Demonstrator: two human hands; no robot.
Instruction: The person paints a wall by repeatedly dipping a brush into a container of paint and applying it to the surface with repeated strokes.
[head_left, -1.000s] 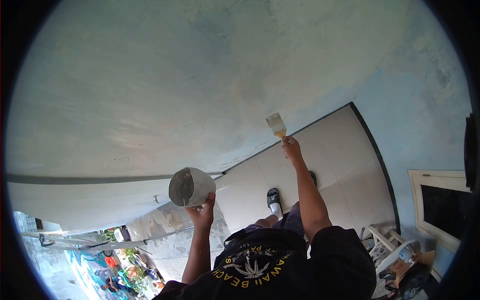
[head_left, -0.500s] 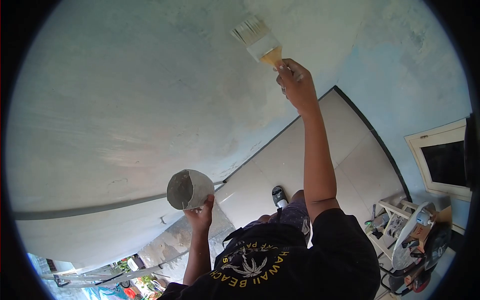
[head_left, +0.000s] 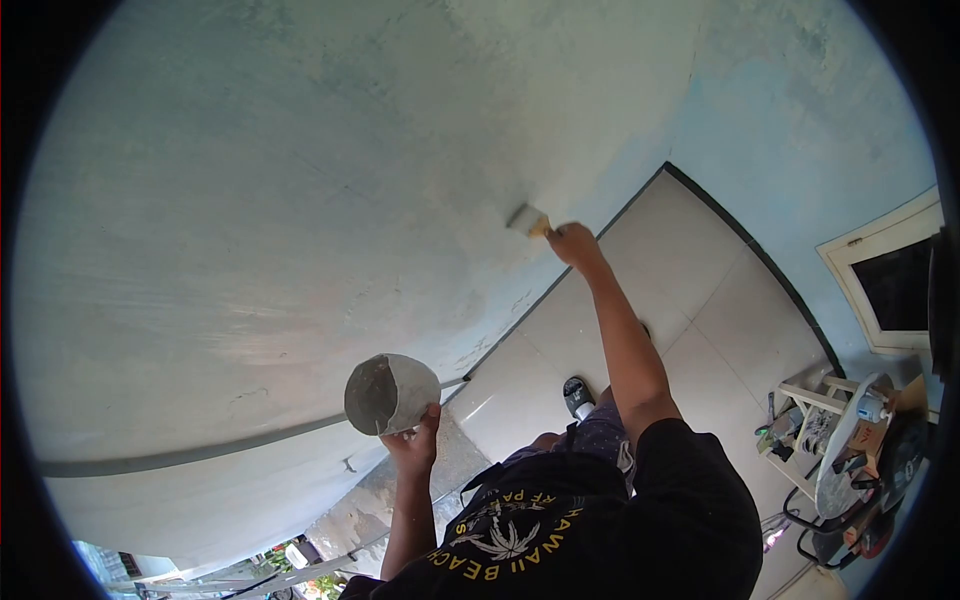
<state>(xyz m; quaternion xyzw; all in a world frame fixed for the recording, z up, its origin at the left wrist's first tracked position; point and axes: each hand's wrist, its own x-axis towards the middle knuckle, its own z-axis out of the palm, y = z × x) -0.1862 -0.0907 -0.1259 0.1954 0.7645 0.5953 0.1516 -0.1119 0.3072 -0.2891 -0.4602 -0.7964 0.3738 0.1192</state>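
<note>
Before the wall (head_left: 250, 200), paintbrush (head_left: 528, 219) blurred, bowl (head_left: 413, 392) partly hiding left hand (head_left: 414, 448)

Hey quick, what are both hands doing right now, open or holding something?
Left hand: holding the grey container from underneath.
Right hand: closed on the handle of the paintbrush.

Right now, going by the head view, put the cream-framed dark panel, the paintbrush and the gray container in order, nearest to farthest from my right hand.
1. Paintbrush: held in your right hand.
2. Gray container: lower left, in your left hand.
3. Cream-framed dark panel: at the far right.
</note>
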